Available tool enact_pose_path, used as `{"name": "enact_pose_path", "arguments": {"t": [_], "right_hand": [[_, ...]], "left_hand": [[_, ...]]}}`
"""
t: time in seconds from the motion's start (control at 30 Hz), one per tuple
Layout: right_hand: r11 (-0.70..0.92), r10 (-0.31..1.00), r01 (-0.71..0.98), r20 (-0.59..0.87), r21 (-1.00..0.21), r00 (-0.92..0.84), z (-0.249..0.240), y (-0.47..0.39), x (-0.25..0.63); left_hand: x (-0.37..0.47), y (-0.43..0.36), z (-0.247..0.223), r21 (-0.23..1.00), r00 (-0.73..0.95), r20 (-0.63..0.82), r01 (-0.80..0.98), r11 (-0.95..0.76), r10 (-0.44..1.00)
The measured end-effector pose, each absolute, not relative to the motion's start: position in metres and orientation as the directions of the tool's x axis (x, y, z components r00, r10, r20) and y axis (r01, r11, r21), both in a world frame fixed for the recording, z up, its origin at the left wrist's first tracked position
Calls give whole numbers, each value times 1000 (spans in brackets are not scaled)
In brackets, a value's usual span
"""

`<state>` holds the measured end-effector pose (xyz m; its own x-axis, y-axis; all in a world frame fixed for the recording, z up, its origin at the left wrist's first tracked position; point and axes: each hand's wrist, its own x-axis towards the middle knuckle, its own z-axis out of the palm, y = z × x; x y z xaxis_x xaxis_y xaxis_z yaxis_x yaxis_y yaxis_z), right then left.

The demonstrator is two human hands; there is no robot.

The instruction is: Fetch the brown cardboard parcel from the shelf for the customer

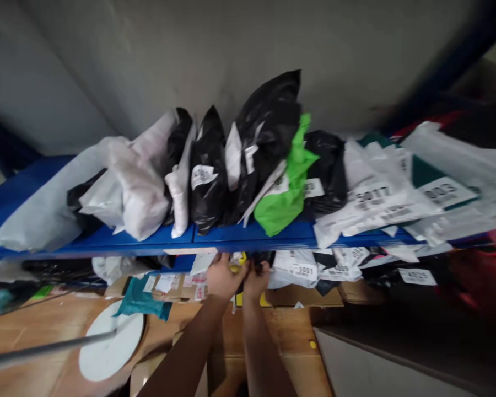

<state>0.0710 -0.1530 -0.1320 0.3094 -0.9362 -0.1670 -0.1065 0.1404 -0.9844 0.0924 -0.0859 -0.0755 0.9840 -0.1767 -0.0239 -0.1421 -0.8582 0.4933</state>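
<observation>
**Reaching under a blue shelf: both hands on a half-hidden parcel**

Reaching forward beneath the blue shelf [215, 238], the left hand [222, 277] and the right hand [256, 280] are held close together, almost touching, at the shelf's front edge. Between them a dark parcel [263, 258] with a yellow patch is gripped; the fingers of both hands are curled about it, though the blur keeps the exact grip from being made out. Most of the parcel is covered by the hands and the shelf edge, so its shape cannot be told.

On the shelf above, a row of mailer bags is stood upright and leaned together: a large black bag [268, 132], a green bag [287, 190] pressed against its right side, a smaller black bag [206, 176] to the left, and white bags [136, 187] slumped beyond that. Numbered labels are seen on several, but only the flat white mailers [376, 204] on the right carry digits large enough to be half read; the rest are smeared.

Below the shelf, more labelled packets [301, 270] are partly hidden by its edge. A teal bag [140, 300] and a white round disc [107, 347] are seen lying lower left. The right margin is dark and blurred.
</observation>
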Motion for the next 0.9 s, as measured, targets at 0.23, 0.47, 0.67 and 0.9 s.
{"name": "enact_pose_path", "arguments": {"t": [0.23,0.47,0.67,0.9], "right_hand": [[-213,-977,92,214,-973,0,-137,-148,24],[-429,-649,135,409,-893,642,-274,-16,-33],[-436,-109,27,83,-899,991,-444,66,-28],[-359,-121,-158,-122,-920,985,-582,50,20]], "left_hand": [[22,4,-178,779,865,397,-495,-386,-307],[-68,130,-361,784,997,79,-58,-619,7],[-37,169,-482,736,987,-117,160,-658,110],[40,141,-602,746,973,-90,206,-634,211]]}}
